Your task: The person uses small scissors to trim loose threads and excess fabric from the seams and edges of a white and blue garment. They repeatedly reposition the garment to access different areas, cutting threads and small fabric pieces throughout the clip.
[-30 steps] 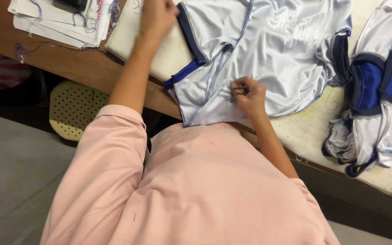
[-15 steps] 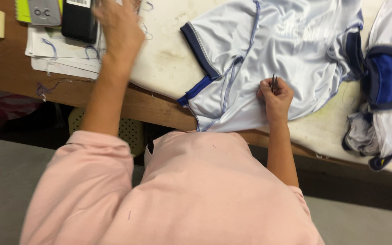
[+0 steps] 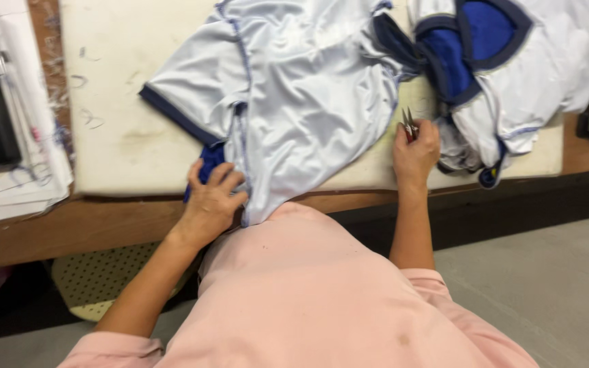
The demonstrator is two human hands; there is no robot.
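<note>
Left hand (image 3: 211,201) grips the lower hem of a pale white jersey (image 3: 294,102) at the front edge of the padded work board (image 3: 114,136), fingers curled over the fabric and pressing a blue trim piece beneath them. Right hand (image 3: 415,151) is closed around a small pair of thread snips (image 3: 409,125), whose metal tips stick up above the fingers; it rests on the board just beside the jersey's right edge, not touching the cloth. From this head view the jersey lies spread across the board, dark blue edging on its sleeve, its bottom hanging over the board toward the person's pink shirt (image 3: 308,293). A heap of white and blue garments (image 3: 506,61) sits to the right, near the snips. Stacked papers (image 3: 15,170) lie at far left.
</note>
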